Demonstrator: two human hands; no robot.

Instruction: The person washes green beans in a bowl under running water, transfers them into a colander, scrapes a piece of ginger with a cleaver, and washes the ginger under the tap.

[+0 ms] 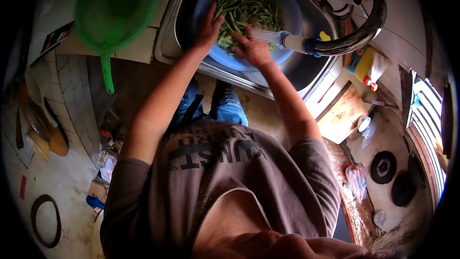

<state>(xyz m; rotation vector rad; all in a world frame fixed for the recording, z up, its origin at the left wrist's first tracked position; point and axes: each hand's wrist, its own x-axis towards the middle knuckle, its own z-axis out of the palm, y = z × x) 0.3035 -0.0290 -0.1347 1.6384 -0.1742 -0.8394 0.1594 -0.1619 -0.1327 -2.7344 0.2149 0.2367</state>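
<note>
Hands: two, one left hand (pixel 209 28), one right hand (pixel 254 49). Green beans (pixel 251 1): dozens, in one pile. Blue basin (pixel 200 17): one. Sink (pixel 166 38): one. Faucet (pixel 376 26): one. Green strainer (pixel 115 14): one. Yellow bottle (pixel 360 66): one, with one red cap (pixel 368 80). Cutting board (pixel 344 112): one. Black discs (pixel 383 167): two. Dark hoop (pixel 58 221): one. Red strip (pixel 23 187): one. Window (pixel 428 127): one. Shirt (pixel 239 172): one. Utensils (pixel 58 140) along left wall: perhaps three, corner too dim for sure count.

Beans (pixel 258 7) in basin (pixel 291 12) — in sink (pixel 168 29)
</note>
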